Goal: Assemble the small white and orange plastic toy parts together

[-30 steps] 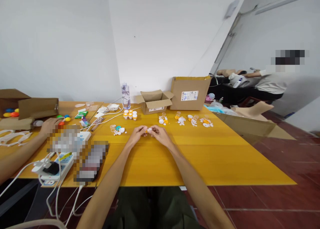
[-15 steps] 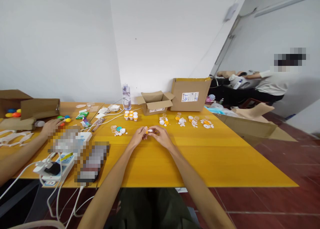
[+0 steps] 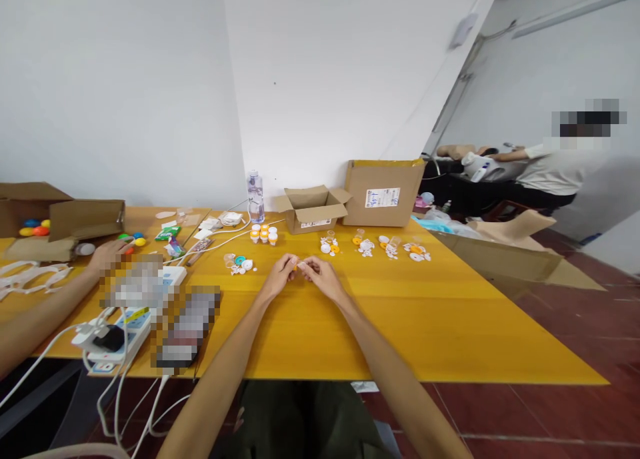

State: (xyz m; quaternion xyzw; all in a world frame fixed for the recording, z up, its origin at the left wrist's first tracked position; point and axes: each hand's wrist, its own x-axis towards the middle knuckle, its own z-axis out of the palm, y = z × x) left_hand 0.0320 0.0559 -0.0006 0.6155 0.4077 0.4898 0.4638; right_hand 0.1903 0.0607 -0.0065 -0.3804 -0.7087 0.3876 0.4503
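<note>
Over the table my left hand (image 3: 282, 275) and my right hand (image 3: 321, 275) meet with their fingers pinched together. Between the fingertips is a small orange-and-white plastic piece (image 3: 297, 266), mostly hidden, so its exact kind does not show. A group of small white-and-orange capped containers (image 3: 264, 235) stands just beyond my left hand. To the left of that hand are loose white parts and a teal ring (image 3: 241, 261). Past my right hand lie small piles of clear cups, orange rings and white parts (image 3: 329, 245), with similar piles (image 3: 365, 245) farther right.
An open cardboard box (image 3: 314, 213) and a larger closed carton (image 3: 383, 195) stand against the wall by a water bottle (image 3: 255, 197). At left are a phone (image 3: 189, 329), a power strip (image 3: 145, 319) with cables, and another person's hand (image 3: 113, 255) near coloured balls.
My fingers have closed further around the small piece, and less of it shows now. The whole view has shifted slightly. The other person's hand stays by the balls.
</note>
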